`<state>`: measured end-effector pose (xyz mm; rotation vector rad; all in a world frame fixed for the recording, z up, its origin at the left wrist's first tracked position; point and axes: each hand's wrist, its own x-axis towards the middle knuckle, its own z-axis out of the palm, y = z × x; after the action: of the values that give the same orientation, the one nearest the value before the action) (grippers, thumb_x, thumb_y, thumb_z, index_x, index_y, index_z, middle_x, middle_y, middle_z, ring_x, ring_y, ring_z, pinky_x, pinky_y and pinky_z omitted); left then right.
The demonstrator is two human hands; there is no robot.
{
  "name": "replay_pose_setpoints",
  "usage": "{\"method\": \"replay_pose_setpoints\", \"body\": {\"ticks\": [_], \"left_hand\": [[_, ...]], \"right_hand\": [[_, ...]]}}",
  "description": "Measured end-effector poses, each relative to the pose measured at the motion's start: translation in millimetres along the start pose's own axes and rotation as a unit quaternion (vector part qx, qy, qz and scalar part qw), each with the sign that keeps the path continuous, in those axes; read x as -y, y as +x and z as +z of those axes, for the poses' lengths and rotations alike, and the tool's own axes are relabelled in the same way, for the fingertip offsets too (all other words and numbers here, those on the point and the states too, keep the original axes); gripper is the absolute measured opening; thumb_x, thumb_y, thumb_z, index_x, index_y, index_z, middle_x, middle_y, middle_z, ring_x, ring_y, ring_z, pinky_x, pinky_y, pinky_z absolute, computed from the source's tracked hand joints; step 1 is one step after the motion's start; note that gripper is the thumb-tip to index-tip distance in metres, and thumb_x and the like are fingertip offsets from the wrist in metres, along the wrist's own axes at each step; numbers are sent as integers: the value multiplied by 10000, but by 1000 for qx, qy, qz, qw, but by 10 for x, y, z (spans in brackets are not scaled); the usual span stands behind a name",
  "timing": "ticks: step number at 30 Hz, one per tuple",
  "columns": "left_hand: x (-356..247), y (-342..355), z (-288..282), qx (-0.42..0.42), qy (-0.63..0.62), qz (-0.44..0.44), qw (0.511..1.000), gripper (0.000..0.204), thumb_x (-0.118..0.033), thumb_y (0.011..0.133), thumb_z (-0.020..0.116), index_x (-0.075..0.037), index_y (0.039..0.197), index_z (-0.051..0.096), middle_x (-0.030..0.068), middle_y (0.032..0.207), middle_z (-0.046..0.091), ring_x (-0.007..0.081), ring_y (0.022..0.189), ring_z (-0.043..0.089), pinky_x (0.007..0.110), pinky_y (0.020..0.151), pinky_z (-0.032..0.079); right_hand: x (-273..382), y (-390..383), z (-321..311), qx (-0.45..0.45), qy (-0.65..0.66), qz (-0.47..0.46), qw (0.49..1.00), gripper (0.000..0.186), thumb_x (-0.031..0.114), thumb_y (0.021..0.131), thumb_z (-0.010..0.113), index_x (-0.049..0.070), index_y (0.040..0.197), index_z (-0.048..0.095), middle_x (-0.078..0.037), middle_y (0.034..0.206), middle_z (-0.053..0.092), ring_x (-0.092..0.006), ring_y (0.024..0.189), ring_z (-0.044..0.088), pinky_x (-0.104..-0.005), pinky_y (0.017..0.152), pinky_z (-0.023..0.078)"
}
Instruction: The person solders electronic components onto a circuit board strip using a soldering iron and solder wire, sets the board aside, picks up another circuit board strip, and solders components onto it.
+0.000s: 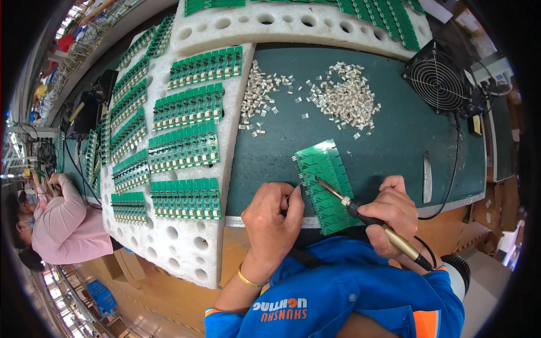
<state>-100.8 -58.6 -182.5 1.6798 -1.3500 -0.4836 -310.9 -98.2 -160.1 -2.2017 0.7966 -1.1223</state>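
A green circuit board panel (324, 205) lies at the table's front edge, with rows of pins sticking out along its left side. My right hand (394, 211) is closed around a soldering iron (401, 241) with a gold-coloured handle. Its tip rests at or just over the panel's upper left part; contact is hard to tell. Pinched in my left hand (271, 217) is a thin solder wire (291, 194), its end close to the panel's left edge. A dark cord trails from the iron's rear past my right wrist.
Left of me, a white foam board (211, 248) carries several populated circuit panels (186, 198); another foam board (225, 34) spans the back. White connectors lie in two piles (345, 100) (256, 96). A black fan (437, 79) and a metal blade (427, 177) are at right. A co-worker (70, 222) sits far left.
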Motion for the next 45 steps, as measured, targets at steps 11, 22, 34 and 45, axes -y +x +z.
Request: {"method": "replay_pose_setpoints", "body": {"ticks": [11, 22, 34, 45], "left_hand": [[7, -52, 16, 16, -1, 11, 1000, 139, 28, 785, 737, 11, 755, 602, 51, 632, 543, 91, 516, 446, 257, 477, 368], [-12, -30, 36, 22, 5, -1, 1000, 147, -7, 789, 725, -35, 726, 595, 70, 612, 532, 197, 492, 506, 335, 464, 400], [-28, -1, 39, 37, 15, 13, 999, 131, 18, 784, 726, 9, 732, 606, 63, 604, 528, 112, 498, 446, 273, 471, 365], [-18, -5, 51, 32, 8, 14, 999, 119, 19, 781, 729, 14, 740, 617, 66, 600, 533, 105, 493, 453, 271, 468, 368]], "right_hand": [[-40, -36, 47, -9, 43, 30, 999, 181, 207, 871, 691, 37, 920, 659, -56, 675, 611, -208, 523, 495, -371, 671, 389], [-72, -9, 75, -13, 51, 28, 998, 134, 134, 826, 701, 37, 911, 665, -57, 672, 613, -206, 523, 497, -365, 678, 389], [-52, 22, 73, -1, 39, 28, 999, 130, 143, 821, 706, 48, 904, 673, -48, 669, 610, -203, 520, 492, -364, 678, 382], [-35, 18, 59, 6, 35, 24, 999, 134, 132, 809, 711, 50, 906, 672, -40, 649, 591, -198, 513, 480, -364, 665, 369]]}}
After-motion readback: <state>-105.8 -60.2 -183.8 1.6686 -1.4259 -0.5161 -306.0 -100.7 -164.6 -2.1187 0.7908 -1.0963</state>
